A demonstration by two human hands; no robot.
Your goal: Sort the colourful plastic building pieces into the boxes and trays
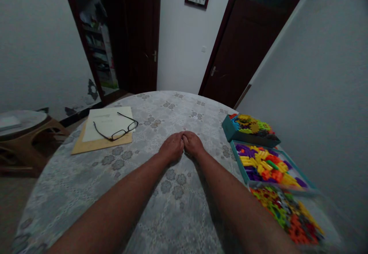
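My left hand [172,146] and my right hand [192,143] rest side by side on the lace tablecloth [161,208] near the middle of the round table. Both are curled into loose fists, and they touch each other at the knuckles. Nothing shows inside either fist. My forearms stretch back toward the camera. The nearest things are the trays of toy pieces to the right of my right hand.
A teal box [230,129] of coloured plastic pieces sits at the right, with a teal tray [241,169] and a clear container [322,204] of more pieces nearer me. Glasses [116,127] lie on papers [100,133] at the left. A low side table [25,131] stands beyond.
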